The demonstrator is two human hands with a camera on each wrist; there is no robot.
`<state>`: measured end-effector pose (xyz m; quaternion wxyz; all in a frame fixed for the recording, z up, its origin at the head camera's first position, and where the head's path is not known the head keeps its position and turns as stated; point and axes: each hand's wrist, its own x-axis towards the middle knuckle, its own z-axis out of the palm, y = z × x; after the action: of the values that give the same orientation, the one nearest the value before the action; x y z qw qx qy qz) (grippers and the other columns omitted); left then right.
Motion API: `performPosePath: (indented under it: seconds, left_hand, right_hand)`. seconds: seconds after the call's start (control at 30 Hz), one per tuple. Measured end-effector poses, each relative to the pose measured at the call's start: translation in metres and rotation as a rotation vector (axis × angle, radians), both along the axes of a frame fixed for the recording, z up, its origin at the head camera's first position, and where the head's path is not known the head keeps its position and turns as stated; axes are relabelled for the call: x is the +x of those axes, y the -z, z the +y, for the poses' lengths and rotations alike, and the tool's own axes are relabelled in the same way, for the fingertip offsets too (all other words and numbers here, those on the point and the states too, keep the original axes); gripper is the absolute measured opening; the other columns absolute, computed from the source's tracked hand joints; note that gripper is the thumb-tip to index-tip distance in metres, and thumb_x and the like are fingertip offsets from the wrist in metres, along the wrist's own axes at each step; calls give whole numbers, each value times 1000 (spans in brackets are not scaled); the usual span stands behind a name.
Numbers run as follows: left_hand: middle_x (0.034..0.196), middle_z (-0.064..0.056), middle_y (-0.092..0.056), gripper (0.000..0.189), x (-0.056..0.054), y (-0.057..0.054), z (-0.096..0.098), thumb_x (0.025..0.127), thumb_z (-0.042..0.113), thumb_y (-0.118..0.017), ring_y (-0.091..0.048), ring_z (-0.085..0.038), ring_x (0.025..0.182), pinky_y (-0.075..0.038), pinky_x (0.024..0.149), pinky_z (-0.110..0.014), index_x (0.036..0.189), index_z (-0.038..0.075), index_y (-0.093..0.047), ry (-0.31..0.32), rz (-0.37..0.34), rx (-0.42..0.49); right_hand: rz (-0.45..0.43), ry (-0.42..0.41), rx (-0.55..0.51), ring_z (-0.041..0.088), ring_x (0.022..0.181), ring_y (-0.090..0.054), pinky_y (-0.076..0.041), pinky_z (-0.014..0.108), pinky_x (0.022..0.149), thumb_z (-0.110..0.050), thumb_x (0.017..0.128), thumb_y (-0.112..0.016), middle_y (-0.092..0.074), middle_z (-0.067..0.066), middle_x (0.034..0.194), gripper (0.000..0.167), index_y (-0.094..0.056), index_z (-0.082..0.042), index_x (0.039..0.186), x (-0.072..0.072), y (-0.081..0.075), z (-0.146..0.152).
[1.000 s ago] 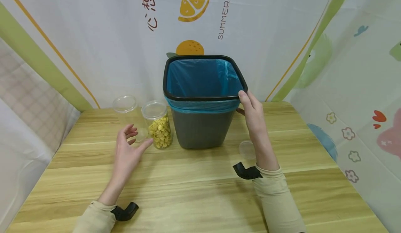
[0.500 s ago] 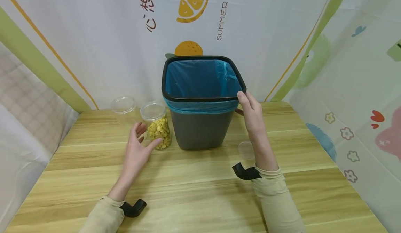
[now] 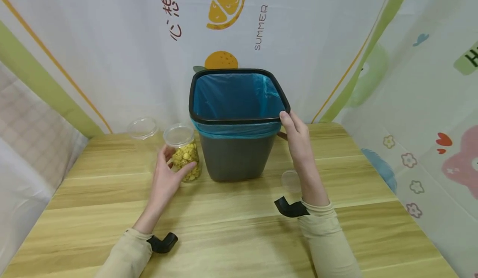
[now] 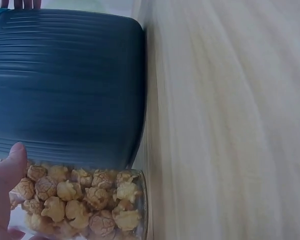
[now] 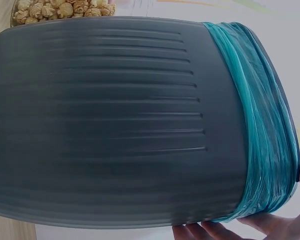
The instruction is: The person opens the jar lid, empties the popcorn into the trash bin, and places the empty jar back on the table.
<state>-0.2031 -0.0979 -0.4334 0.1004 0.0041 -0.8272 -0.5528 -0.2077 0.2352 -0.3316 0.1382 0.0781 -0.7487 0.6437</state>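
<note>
A clear jar of popcorn (image 3: 185, 155) with a transparent lid stands upright on the table. My left hand (image 3: 167, 179) holds it low down, thumb across the front and fingers round its left side. In the left wrist view the thumb lies along the popcorn jar (image 4: 82, 200), beside the bin's dark wall. To the right of the jar stands a grey trash bin (image 3: 236, 157) with a black rim and a blue liner bag (image 3: 235, 95). My right hand (image 3: 300, 141) grips its front right corner, thumb on the rim and fingers below along the side.
A second clear jar (image 3: 142, 129), see-through, stands left of the popcorn jar. A round transparent lid (image 3: 291, 181) lies flat on the wooden table (image 3: 224, 228) near the right forearm. Printed curtains (image 3: 130, 62) hang right behind the bin.
My left hand has moved right from beside the popcorn jar and closed round it. The right hand stays on the bin's corner. The head view has shifted slightly.
</note>
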Motion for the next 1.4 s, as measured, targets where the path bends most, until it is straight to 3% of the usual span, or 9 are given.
performPosePath:
  seconds: [0.33,0.5,0.9,1.4]
  left_hand:
    - [154,-18,-46,93,-11,3,8,84,26,-86,-43,-32,143,-34,118,-54,155,8,-28,-39,8,2]
    - [153,-19,-45,92,-12,3,9,86,22,-84,-43,-33,142,-34,118,-54,156,6,-26,-47,-4,10]
    - [147,-18,-47,85,-4,-2,8,85,23,-83,-47,-33,136,-39,112,-53,149,4,-32,-52,13,9]
    - [149,-19,-48,95,20,-16,-6,82,26,-86,-50,-34,133,-42,108,-55,156,10,-29,-49,54,-41]
  right_hand:
    - [8,4,-10,20,140,-50,-46,60,112,-49,106,-45,-52,1,157,55,-48,-24,155,0,1,0]
    - [13,-2,-8,19,140,-51,-47,58,111,-48,107,-44,-53,0,156,53,-48,-26,155,1,1,-1]
    - [20,4,-10,19,143,-49,-47,60,111,-46,107,-43,-49,1,159,55,-45,-23,157,2,0,-1]
    - [2,-7,-12,21,145,-46,-44,61,114,-48,108,-41,-45,0,162,56,-40,-26,159,3,1,-2]
